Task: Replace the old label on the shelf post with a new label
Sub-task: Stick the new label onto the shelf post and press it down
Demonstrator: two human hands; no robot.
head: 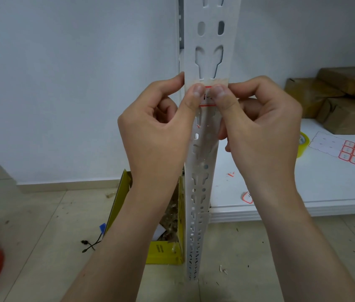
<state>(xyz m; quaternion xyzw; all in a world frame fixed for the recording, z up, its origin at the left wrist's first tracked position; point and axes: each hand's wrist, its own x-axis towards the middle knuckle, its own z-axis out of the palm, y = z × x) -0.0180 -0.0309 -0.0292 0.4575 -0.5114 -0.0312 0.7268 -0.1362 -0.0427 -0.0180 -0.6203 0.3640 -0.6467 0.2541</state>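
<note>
Both thumbs, left hand [157,129] and right hand [261,125], pin the label [208,97] flat against the shelf post [210,68]. Thin, floppy sticker; I'd work its edges.

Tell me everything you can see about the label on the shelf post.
The label is a small white sticker with a red border and dark handwriting, too covered to read. It lies flat on the front of the upright white slotted post, under a strip of clear tape. Both thumbs press it, left hand and right hand, hiding its sides.
</note>
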